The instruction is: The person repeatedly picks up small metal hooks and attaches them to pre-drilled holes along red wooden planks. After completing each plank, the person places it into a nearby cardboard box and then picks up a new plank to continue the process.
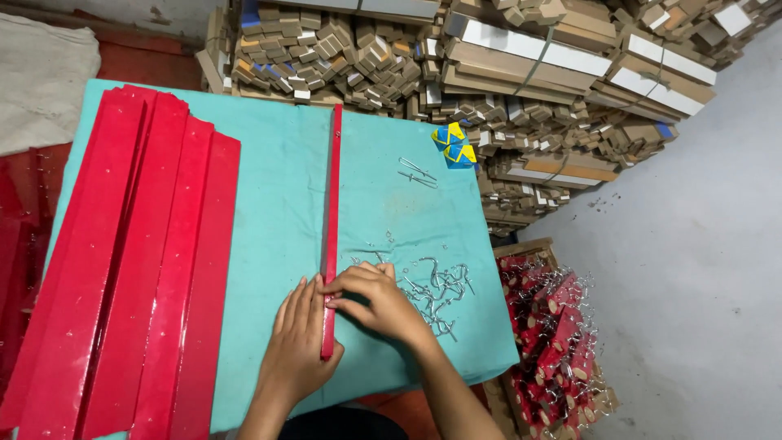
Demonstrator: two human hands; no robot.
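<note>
Your left hand (297, 346) lies flat, fingers together, pressing the near end of the narrow red strip (331, 220) onto the turquoise table (277, 204). Your right hand (375, 300) pinches the strip's edge just beyond, fingertips closed on it. Right of the strip lie loose metal hooks (436, 289); left of it, stacked red panels (130, 261). Beyond its far end, bundled cardboard pieces (521, 73).
</note>
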